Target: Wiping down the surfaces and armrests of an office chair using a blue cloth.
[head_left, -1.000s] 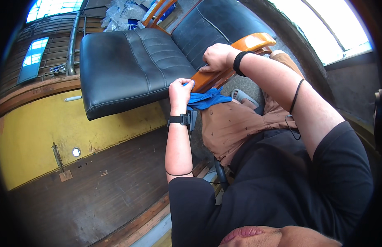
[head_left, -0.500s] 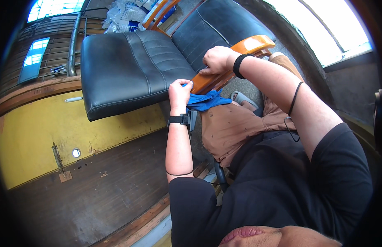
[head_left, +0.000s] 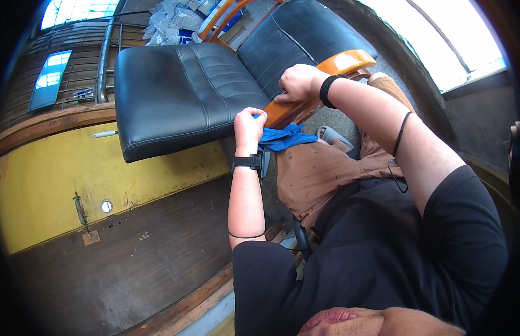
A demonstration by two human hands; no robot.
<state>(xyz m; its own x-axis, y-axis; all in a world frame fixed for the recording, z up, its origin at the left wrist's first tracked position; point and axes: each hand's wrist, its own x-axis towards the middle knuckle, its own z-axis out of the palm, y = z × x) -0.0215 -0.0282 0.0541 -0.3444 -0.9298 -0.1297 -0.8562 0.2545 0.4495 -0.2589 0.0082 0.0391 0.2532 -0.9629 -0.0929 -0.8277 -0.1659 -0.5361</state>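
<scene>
Blue cloth (head_left: 287, 138) hangs bunched by the black cushion's (head_left: 187, 95) near right corner, below the wooden armrest (head_left: 283, 112); probably light, limp, best taken by a fold. Left grip (head_left: 249, 127) pinches its upper end (contact partly hidden). Right grip (head_left: 300, 82) curls over the armrest; cannot tell if clamped.

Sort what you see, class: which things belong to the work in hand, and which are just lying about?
In use:
blue cloth, pinched in the left hand
wooden armrest, under the right hand
black padded chair

Lying about:
plastic bags
small item by metal bars, unclear
</scene>
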